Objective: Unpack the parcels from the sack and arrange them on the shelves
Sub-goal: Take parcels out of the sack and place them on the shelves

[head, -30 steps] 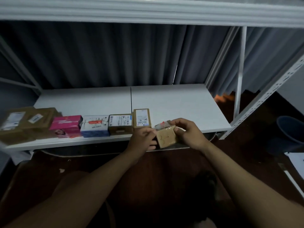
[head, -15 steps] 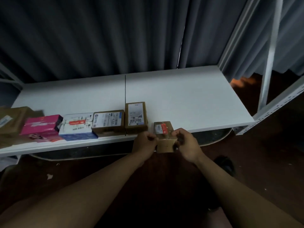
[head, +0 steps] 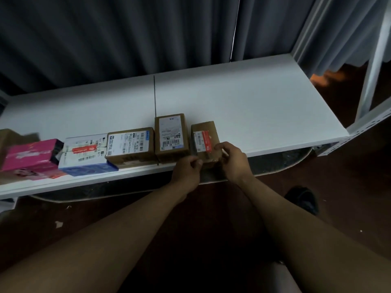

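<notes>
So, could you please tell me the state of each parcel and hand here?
Small brown parcel: on the shelf, gripped by both hands.
Left hand: grips its near left corner.
Right hand: grips its right side.
Tall brown parcel: resting untouched.
Pink box: resting untouched.

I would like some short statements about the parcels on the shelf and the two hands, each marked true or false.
1. The small brown parcel with the red label stands at the right end of the row. True.
2. The pink box is the parcel nearest to the hands. False: it lies far to the left; the red-label parcel is nearest.
3. The right hand touches the red-label parcel. True.
4. The shelf is full to the right of the row. False: that part is bare white board.
5. The left hand holds a sack. False: its fingers are curled at the parcel's near left corner; no sack is in view.
</notes>
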